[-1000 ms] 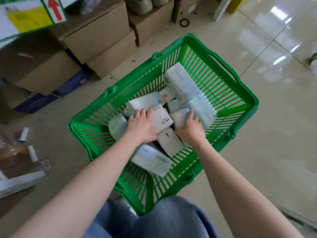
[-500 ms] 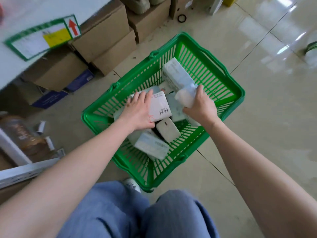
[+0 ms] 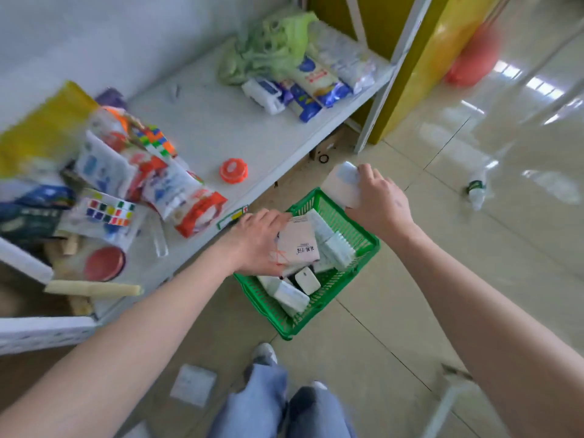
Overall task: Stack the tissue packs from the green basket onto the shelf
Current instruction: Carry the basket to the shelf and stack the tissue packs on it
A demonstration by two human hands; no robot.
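The green basket (image 3: pixel 357 273) stands on the tiled floor, with several white tissue packs (image 3: pixel 292 295) left inside. My left hand (image 3: pixel 259 241) grips a pale pack with printed lettering (image 3: pixel 298 245), held above the basket's left side. My right hand (image 3: pixel 380 200) holds another white tissue pack (image 3: pixel 343 186) higher up, over the basket's far rim. The white shelf (image 3: pixel 215 128) runs along the left, its bare middle strip close to both hands.
On the shelf lie snack bags and colourful packets (image 3: pixel 132 172) at the left, an orange lid (image 3: pixel 234 170), and blue-white packs with a green bag (image 3: pixel 297 74) at the far end. A bottle (image 3: pixel 475 191) lies on the floor to the right. My legs and shoe (image 3: pixel 264 354) are below.
Both hands have risen out of the basket, each with a tissue pack. My view has swung up from the basket and boxes to the shelf top.
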